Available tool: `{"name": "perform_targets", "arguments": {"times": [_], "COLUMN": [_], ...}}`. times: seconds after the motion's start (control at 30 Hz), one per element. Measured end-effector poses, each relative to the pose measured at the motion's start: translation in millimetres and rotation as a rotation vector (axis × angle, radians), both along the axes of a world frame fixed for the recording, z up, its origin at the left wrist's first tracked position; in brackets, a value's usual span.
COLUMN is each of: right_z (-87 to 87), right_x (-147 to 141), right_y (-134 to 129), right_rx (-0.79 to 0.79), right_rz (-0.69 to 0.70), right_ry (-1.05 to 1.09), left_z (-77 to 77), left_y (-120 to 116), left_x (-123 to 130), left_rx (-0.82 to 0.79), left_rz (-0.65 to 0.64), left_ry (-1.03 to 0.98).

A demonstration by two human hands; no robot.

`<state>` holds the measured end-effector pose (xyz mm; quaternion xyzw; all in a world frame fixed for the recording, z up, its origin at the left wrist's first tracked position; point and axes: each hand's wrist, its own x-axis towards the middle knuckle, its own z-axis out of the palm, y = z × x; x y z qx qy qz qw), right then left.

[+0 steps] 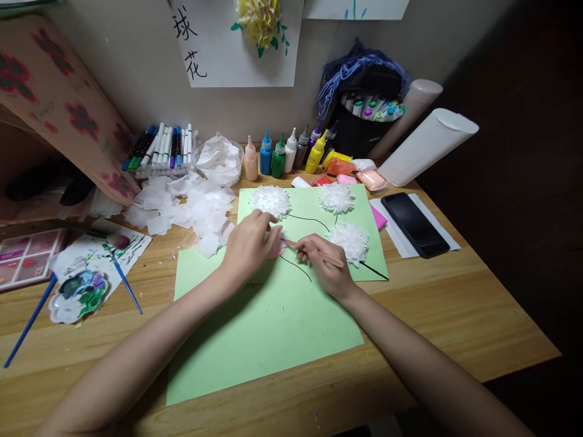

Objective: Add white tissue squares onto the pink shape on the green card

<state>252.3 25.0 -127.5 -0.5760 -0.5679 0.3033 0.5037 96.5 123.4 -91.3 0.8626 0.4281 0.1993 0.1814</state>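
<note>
My right hand [327, 266] grips a flat wooden craft stick [331, 260], its tip pointing left at a small pink patch [277, 247] on light green paper [291, 230]. Opposite it, my left hand [252, 243] bends over the patch with fingers drawn together; what they pinch, if anything, is hidden. Fluffy white paper flowers sit around my hands: one at the upper left [270, 201], another at the upper right [336, 198], and a third [350, 244] beside my right hand. Thin dark stem lines run from them. A second green sheet [268, 346] lies under my forearms.
Loose white paper squares [195, 206] spread left of the sheet, before a clear bowl [218, 159]. Paint bottles [279, 156] line the back. A phone [414, 224] lies right. Brushes [122, 278] and a paint palette [78, 296] are left.
</note>
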Motion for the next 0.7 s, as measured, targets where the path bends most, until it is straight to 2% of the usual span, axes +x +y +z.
{"name": "perform_targets", "arguments": {"times": [0.13,0.37,0.57,0.7], "right_z": [-0.4,0.5,0.7,7.8], "right_x": [-1,-2,-2,2], "right_y": [2,4,7,18], "right_rx": [-0.014,-0.062,-0.094,-0.089], "right_rz": [0.012,-0.005,-0.001,0.023], "right_ry": [0.047,0.087,0.094,0.026], "left_z": [-8.1,-30.2,-32.2,-32.4], "left_y": [15,26,27,28], "left_x": [-9,-18,-21,-21], "left_rx": [0.074,-0.015,-0.097,-0.114], "left_rz": [0.131,0.121,0.166,0.18], "left_ry": [-0.186,-0.194,-0.257,-0.277]}}
